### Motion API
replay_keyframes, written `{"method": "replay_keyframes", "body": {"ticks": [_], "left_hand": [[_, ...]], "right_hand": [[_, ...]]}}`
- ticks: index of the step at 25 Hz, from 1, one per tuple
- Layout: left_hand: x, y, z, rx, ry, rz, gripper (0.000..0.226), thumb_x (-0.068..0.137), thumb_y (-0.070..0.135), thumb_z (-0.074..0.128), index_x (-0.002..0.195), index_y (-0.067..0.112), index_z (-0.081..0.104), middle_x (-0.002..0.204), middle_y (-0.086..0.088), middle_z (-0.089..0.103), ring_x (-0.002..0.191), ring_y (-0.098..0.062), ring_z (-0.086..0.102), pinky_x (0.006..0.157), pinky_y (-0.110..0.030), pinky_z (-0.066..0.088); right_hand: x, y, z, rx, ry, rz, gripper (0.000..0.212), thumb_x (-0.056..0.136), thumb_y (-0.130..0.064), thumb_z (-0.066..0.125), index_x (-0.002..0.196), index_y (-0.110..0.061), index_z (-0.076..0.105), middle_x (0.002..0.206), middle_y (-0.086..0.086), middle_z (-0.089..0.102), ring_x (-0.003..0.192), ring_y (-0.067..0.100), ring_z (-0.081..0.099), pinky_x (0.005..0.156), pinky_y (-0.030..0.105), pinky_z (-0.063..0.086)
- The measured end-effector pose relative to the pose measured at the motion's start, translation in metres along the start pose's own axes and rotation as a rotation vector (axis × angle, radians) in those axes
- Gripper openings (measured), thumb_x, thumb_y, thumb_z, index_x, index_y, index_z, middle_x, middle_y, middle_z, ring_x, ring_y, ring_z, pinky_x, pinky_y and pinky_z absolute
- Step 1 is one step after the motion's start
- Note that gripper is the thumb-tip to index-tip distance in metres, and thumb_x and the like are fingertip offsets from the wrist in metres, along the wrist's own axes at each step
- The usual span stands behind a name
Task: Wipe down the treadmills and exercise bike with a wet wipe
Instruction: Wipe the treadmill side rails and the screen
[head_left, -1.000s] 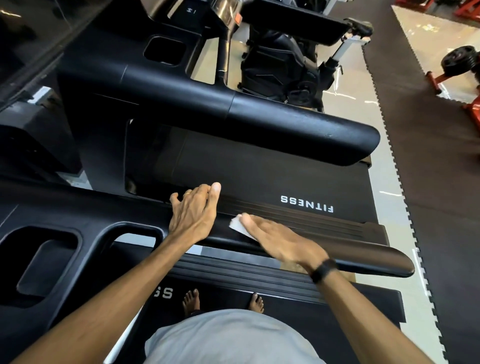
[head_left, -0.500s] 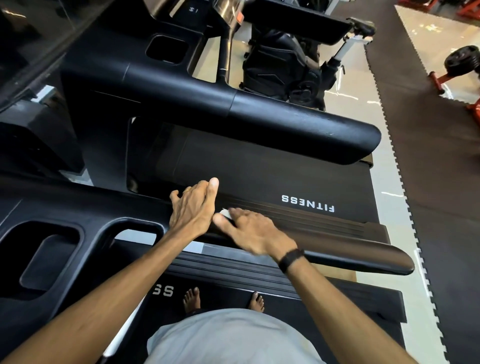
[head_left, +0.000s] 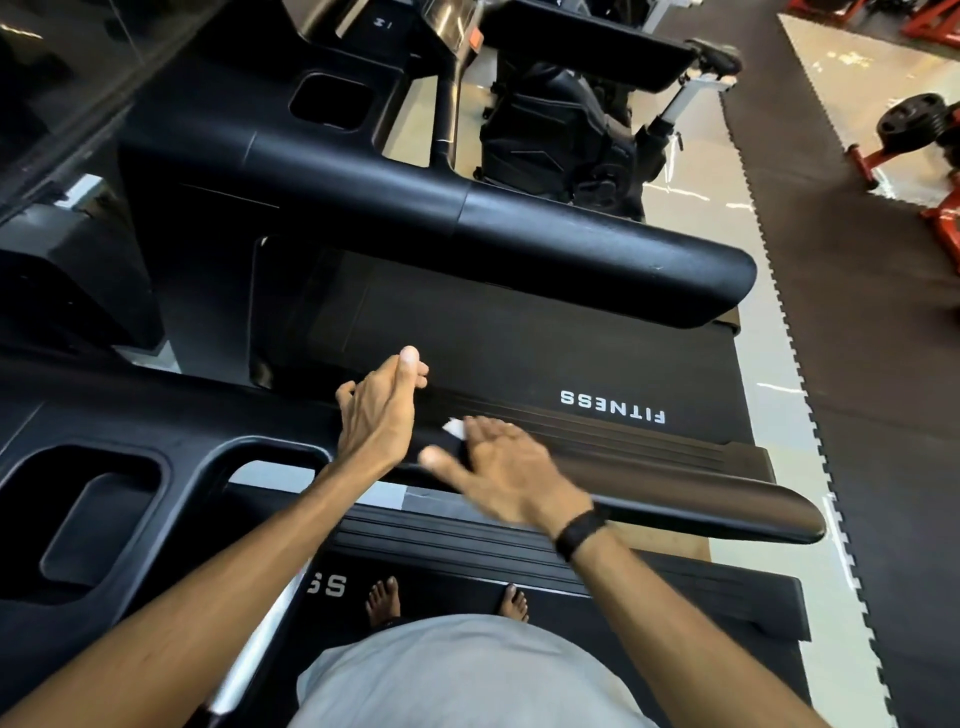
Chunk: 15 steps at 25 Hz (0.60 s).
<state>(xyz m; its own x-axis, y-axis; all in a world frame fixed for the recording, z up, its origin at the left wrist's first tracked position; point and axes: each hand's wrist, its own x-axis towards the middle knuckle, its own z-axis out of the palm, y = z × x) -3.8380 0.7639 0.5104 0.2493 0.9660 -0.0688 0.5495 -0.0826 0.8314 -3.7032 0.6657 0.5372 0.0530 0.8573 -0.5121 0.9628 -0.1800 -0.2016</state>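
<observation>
The right hand (head_left: 511, 470) has slid the wipe (head_left: 454, 427) rightward from the left hand (head_left: 376, 410).

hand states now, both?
Left hand: open, resting on the handrail.
Right hand: open, flat on the wet wipe.

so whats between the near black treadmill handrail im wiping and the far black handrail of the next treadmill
In the head view, between the near black handrail and the far black handrail lies the next treadmill's dark belt and ribbed side rail.

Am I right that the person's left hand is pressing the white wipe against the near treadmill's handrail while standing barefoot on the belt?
Not quite: the head view shows the right hand pressing the wipe on the handrail; the left hand carries no wipe. The rest holds.
</observation>
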Motion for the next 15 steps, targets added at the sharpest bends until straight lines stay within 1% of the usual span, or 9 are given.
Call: {"method": "replay_keyframes", "body": {"ticks": [1, 3, 5, 7, 9, 11, 12, 13, 15], "left_hand": [[0.001, 0.000, -0.003, -0.047, 0.018, -0.007, 0.079, 0.089, 0.068, 0.006, 0.105, 0.023, 0.069, 0.093, 0.013, 0.071, 0.103, -0.013, 0.063, 0.112, -0.050, 0.028], [0.005, -0.003, -0.015, -0.019, 0.039, 0.041, 0.078, 0.091, 0.065, 0.006, 0.108, 0.022, 0.068, 0.099, 0.011, 0.070, 0.107, -0.014, 0.062, 0.112, -0.051, 0.028], [0.013, -0.013, -0.033, 0.174, 0.033, 0.150, 0.075, 0.094, 0.060, 0.004, 0.111, 0.020, 0.065, 0.107, 0.006, 0.068, 0.110, -0.017, 0.058, 0.117, -0.053, 0.019], [0.019, -0.026, -0.048, 0.339, 0.032, 0.204, 0.071, 0.097, 0.055, 0.005, 0.109, 0.017, 0.064, 0.105, 0.003, 0.066, 0.108, -0.020, 0.057, 0.118, -0.053, 0.014], [0.022, -0.032, -0.050, 0.399, -0.005, 0.193, 0.069, 0.098, 0.056, 0.006, 0.105, 0.017, 0.062, 0.101, 0.005, 0.061, 0.106, -0.022, 0.057, 0.117, -0.054, 0.014], [0.022, -0.034, -0.043, 0.437, -0.055, 0.217, 0.066, 0.099, 0.057, 0.007, 0.106, 0.018, 0.061, 0.103, 0.004, 0.063, 0.107, -0.022, 0.057, 0.117, -0.056, 0.013], [0.021, -0.034, -0.040, 0.456, -0.056, 0.244, 0.066, 0.099, 0.056, 0.009, 0.107, 0.017, 0.061, 0.106, 0.003, 0.065, 0.107, -0.022, 0.057, 0.117, -0.056, 0.012], [0.021, -0.035, -0.040, 0.467, -0.043, 0.258, 0.067, 0.099, 0.057, 0.009, 0.108, 0.017, 0.061, 0.108, 0.001, 0.066, 0.108, -0.022, 0.057, 0.117, -0.057, 0.012], [0.018, -0.036, -0.044, 0.440, -0.007, 0.232, 0.068, 0.099, 0.058, 0.007, 0.106, 0.017, 0.061, 0.107, 0.001, 0.067, 0.106, -0.023, 0.057, 0.117, -0.057, 0.013]], "right_hand": [[-0.012, -0.012, 0.010, -0.053, 0.057, -0.106, 0.116, 0.080, -0.084, -0.003, 0.157, 0.000, 0.019, 0.164, 0.019, 0.021, 0.153, 0.030, 0.017, 0.125, 0.041, 0.010], [-0.046, -0.008, 0.030, -0.075, 0.139, -0.239, 0.110, 0.087, -0.082, -0.002, 0.159, 0.000, 0.011, 0.167, 0.017, 0.009, 0.156, 0.028, 0.003, 0.126, 0.041, 0.002], [-0.071, 0.023, 0.038, -0.070, 0.217, -0.227, 0.102, 0.093, -0.079, 0.002, 0.159, -0.002, 0.014, 0.167, 0.013, 0.008, 0.156, 0.026, 0.005, 0.125, 0.038, 0.002], [-0.073, 0.053, 0.030, -0.072, 0.188, -0.091, 0.115, 0.083, -0.085, -0.013, 0.160, -0.004, 0.011, 0.167, 0.011, 0.006, 0.156, 0.024, 0.006, 0.125, 0.033, -0.001], [-0.052, 0.058, 0.015, -0.067, 0.089, 0.080, 0.131, 0.068, -0.089, -0.024, 0.156, -0.004, 0.022, 0.165, 0.013, 0.022, 0.154, 0.025, 0.016, 0.125, 0.032, 0.004], [-0.017, 0.040, 0.001, 0.003, 0.058, 0.173, 0.118, 0.076, -0.087, -0.009, 0.143, -0.006, 0.043, 0.152, 0.015, 0.045, 0.144, 0.028, 0.035, 0.120, 0.037, 0.019], [-0.003, 0.023, -0.002, 0.032, 0.030, 0.169, 0.109, 0.082, -0.084, 0.000, 0.143, -0.005, 0.044, 0.151, 0.016, 0.045, 0.142, 0.029, 0.037, 0.120, 0.038, 0.021], [0.007, 0.002, -0.001, 0.032, 0.017, 0.114, 0.107, 0.084, -0.082, 0.005, 0.149, -0.003, 0.037, 0.156, 0.018, 0.038, 0.146, 0.030, 0.031, 0.122, 0.039, 0.017], [0.000, -0.034, 0.014, -0.068, 0.072, -0.087, 0.113, 0.082, -0.082, -0.001, 0.158, 0.000, 0.015, 0.165, 0.020, 0.016, 0.154, 0.030, 0.010, 0.126, 0.041, 0.004]]}}
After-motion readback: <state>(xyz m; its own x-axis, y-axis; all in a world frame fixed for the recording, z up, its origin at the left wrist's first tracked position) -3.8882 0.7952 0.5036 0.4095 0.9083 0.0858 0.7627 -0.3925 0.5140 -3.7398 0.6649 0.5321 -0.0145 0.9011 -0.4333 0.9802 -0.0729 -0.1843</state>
